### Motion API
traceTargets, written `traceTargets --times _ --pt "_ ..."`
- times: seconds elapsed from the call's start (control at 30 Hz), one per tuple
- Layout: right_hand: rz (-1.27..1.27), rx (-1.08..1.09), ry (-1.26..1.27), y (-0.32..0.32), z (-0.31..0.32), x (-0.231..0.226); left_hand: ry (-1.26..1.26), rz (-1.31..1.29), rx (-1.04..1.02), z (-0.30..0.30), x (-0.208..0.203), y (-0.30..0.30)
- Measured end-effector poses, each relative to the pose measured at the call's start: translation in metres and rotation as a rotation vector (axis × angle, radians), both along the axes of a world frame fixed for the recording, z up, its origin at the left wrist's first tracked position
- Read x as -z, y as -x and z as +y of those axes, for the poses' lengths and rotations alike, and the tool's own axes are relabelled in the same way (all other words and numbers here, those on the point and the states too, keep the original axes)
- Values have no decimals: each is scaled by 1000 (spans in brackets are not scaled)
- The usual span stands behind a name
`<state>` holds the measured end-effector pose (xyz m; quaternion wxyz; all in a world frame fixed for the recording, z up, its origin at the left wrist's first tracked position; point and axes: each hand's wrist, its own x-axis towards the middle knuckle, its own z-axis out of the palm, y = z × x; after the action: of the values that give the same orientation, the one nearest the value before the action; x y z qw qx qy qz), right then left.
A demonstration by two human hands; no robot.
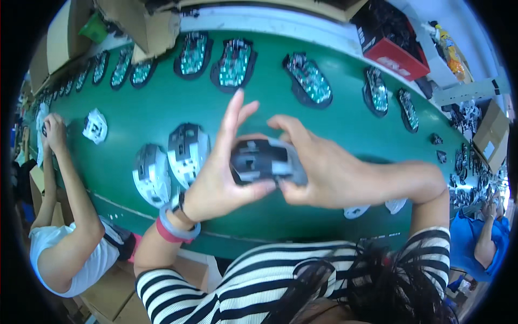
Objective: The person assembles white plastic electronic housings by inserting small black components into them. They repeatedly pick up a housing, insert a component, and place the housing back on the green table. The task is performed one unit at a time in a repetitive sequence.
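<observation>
Between my hands is a computer mouse shell (263, 160), dark with grey parts and slightly blurred, held above the green table. My left hand (213, 175) grips its left end, thumb along the near edge and some fingers pointing up. On the other end, my right hand (326, 164) pinches it between thumb and fingers. Two silver-and-black mouse shells (188, 154) (152, 174) lie on the table just left of my left hand. Partly covered by my right forearm, two pale shell pieces (356, 211) (395, 205) sit near the front edge.
Mouse bases with green circuit boards (233, 63) line the far side of the green table (259, 110). A co-worker's hands (54, 129) are at the left, near another shell (95, 127). A red-and-black box (396, 56) and cardboard boxes (493, 137) stand along the edges. Another person (480, 237) sits right.
</observation>
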<state>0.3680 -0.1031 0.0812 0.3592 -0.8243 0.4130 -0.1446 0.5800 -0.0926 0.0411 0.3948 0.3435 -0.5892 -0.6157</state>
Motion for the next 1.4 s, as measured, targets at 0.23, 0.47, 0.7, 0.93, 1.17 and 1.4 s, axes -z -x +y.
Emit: traceTargets --times 0.23,0.47,0.7,0.93,1.17,1.4 --pt "742 -30 280 7 39 -14 755 -1104 -362 34 20 -46" --pt "238 364 975 -9 -203 0 796 -873 -391 13 21 -102" --pt "439 293 853 -9 -329 44 97 -64 -449 -8 3 -65" --pt "393 257 605 -7 -310 27 -524 741 -217 -2 -11 -62" --pt "-71 160 624 -28 -174 -19 -424 644 -261 -3 -20 -48" --pt "-163 -151 553 -58 -53 -15 -320 522 -223 -1 -17 -40"
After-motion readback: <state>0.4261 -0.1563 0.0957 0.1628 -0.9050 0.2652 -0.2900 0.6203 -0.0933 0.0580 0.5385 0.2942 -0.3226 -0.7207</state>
